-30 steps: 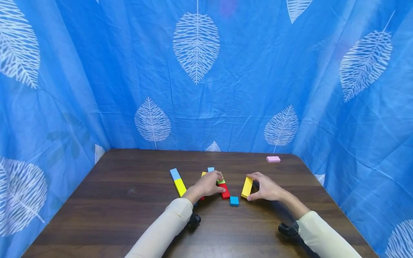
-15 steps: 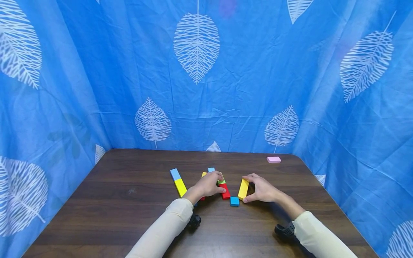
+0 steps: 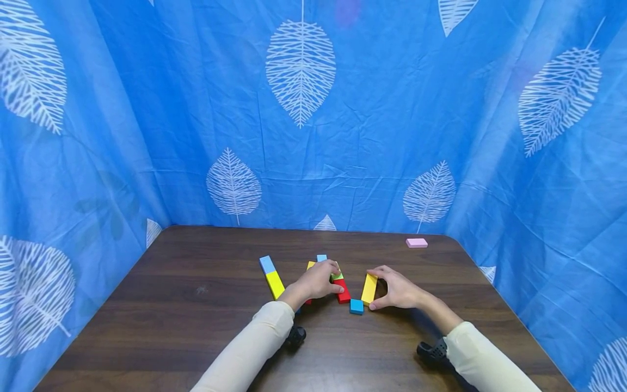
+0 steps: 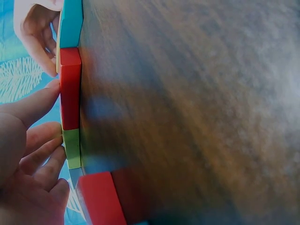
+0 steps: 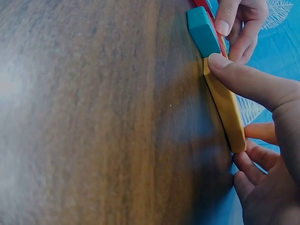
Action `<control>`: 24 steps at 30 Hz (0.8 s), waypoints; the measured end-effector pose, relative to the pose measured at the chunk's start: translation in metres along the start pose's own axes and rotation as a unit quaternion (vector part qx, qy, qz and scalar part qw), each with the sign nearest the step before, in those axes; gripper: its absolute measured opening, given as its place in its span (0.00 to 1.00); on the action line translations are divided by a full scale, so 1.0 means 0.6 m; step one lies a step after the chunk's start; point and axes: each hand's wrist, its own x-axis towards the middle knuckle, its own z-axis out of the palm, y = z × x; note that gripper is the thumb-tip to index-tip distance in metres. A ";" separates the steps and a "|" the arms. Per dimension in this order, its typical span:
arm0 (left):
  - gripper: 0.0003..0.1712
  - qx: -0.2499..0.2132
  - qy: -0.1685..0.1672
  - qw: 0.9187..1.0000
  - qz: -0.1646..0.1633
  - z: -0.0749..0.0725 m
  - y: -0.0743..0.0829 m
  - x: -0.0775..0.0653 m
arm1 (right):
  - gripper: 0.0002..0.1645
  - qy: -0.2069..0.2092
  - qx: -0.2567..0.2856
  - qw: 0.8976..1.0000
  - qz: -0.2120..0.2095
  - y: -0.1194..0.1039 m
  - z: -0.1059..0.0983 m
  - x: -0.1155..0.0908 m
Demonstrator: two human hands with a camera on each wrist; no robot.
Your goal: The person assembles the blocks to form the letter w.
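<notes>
My right hand (image 3: 398, 288) pinches a yellow block (image 5: 225, 105) between thumb and fingers, down on the table. Its near end meets or nearly meets a small teal block (image 3: 356, 306). A red block (image 3: 343, 292) and a green block (image 4: 72, 148) lie end to end, running away from the teal one. My left hand (image 3: 315, 280) rests at this row; the thumb tip touches the red block and the fingertips lie along the green one. A light blue block (image 3: 321, 258) shows beyond the hand, with part of another yellow block (image 3: 311, 265) beside it.
To the left, a light blue block (image 3: 267, 264) and a bright yellow block (image 3: 275, 286) form a slanted line, partly hidden by my left arm. A pink block (image 3: 417, 243) lies at the far right of the brown table (image 3: 171, 305). A blue leaf-patterned cloth (image 3: 367, 163) hangs behind.
My right hand has slid the yellow block leftward, up to the teal block. Over the last half second it has barely moved. The left hand has stayed in place.
</notes>
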 end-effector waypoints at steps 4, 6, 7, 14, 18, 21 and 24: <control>0.25 0.000 -0.001 1.000 0.003 -0.001 0.000 0.000 | 0.59 -0.001 0.002 1.000 0.000 0.000 0.000 0.000; 0.24 0.000 -0.001 1.000 0.006 -0.002 0.000 0.000 | 0.59 0.000 0.001 1.000 -0.001 0.000 0.000 0.000; 0.24 0.002 -0.002 1.000 0.007 -0.002 0.000 0.000 | 0.59 0.001 0.000 1.000 -0.001 0.000 0.000 0.000; 0.24 0.024 -0.005 1.000 0.019 -0.003 -0.001 0.003 | 0.61 -0.001 0.010 1.000 -0.003 0.000 -0.001 0.001; 0.24 0.021 -0.006 1.000 0.013 -0.002 -0.001 0.002 | 0.62 -0.010 0.010 1.000 -0.003 0.000 -0.004 0.002; 0.24 0.023 -0.007 1.000 0.015 -0.002 -0.001 0.002 | 0.61 -0.010 0.009 1.000 -0.002 0.002 -0.012 0.004; 0.24 0.025 -0.006 1.000 0.016 -0.003 0.000 0.000 | 0.58 0.017 0.006 1.000 0.014 0.011 -0.029 0.008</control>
